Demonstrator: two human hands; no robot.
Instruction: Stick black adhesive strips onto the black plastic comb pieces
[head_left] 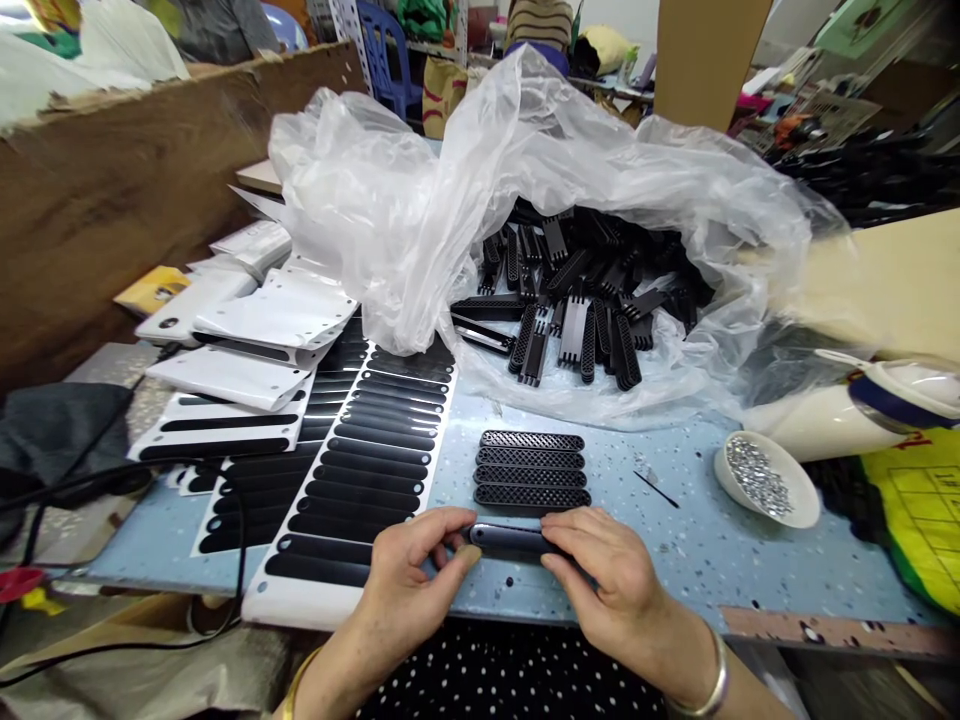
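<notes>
A black elongated plastic piece [510,538] with rounded ends lies level near the table's front edge, its smooth side up. My left hand [424,560] pinches its left end between thumb and fingers. On its right end, my right hand [604,560] grips in the same way, fingers over the far edge and thumb near. Just beyond, several black pieces [531,468] with a lattice-patterned face lie in a neat stack of rows. To the left, a white sheet [442,425] carries rows of black strip stickers [371,475], close to my left hand.
An open clear plastic bag [405,200] spills many black plastic pieces [577,290] at the back. On the right stand a white bowl [806,490] of small metal parts and a lying white bottle [832,420]. Folded sticker sheets [262,320] and a black cable [241,540] are at left.
</notes>
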